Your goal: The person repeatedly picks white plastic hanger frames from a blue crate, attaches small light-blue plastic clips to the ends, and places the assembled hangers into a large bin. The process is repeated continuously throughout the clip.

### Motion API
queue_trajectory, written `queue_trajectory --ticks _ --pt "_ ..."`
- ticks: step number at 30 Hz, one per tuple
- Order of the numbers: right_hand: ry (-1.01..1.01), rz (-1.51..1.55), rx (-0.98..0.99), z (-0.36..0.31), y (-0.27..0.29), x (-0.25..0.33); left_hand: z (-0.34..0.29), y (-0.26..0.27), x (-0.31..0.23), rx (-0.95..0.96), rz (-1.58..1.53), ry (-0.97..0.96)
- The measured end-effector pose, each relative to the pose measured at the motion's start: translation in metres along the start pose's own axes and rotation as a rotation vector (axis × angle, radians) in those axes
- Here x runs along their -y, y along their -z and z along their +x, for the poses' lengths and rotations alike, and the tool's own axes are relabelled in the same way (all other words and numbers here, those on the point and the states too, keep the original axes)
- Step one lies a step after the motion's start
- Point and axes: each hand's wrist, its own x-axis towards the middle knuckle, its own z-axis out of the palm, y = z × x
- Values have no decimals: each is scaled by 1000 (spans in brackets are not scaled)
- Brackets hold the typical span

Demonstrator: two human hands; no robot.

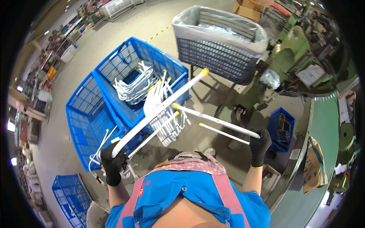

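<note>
My left hand, in a black glove, is closed round the lower end of a thick white tube that slants up to a yellow tip. A second, thinner white tube runs beside it from near the same hand. Out to the right, my right hand, also gloved in black, grips a white tube piece. Its yellow tip points left toward the other tube. A thinner yellow-tipped white tube also reaches to this hand; whether the pairs are single bent pieces, I cannot tell.
Ahead on the left, a blue crate holds several bent white tubes. Another blue crate adjoins it. A plastic-lined grey basket stands beyond, beside green machinery. A green bench lies right, near a small blue bin.
</note>
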Motion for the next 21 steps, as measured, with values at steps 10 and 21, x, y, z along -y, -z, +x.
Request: queue_trajectory --ticks 10,21 --pt "-139 135 -99 -9 86 -82 98 -170 -78 842 -307 -286" --pt "49 -465 68 -13 85 -92 160 -345 -116 1384 -282 -471"
